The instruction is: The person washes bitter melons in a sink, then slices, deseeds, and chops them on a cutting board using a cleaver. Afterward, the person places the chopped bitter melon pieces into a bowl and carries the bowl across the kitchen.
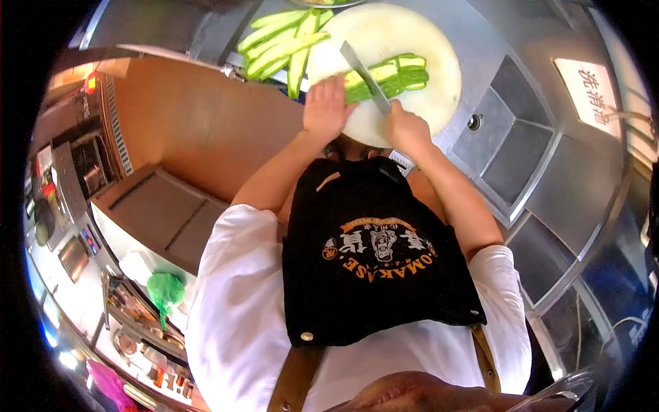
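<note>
My right hand (408, 129) is closed around the handle of a kitchen knife (366, 77). The blade lies across a bundle of green-skinned cucumber strips (384, 74) on a round white cutting board (429, 41). To the right of the blade, the bundle shows crosswise cuts. My left hand (326, 106) is at the bundle's left end, fingers on one side and thumb on the other, steadying it. More long cucumber strips (274, 42) are piled just left of the board, their pale flesh showing.
A metal sink (515, 137) with a drain is right of the board, near a white sign (587, 93). Part of a bowl rim (326, 3) shows at the top edge. A green plastic bag (165, 292) hangs at lower left, by cluttered shelves.
</note>
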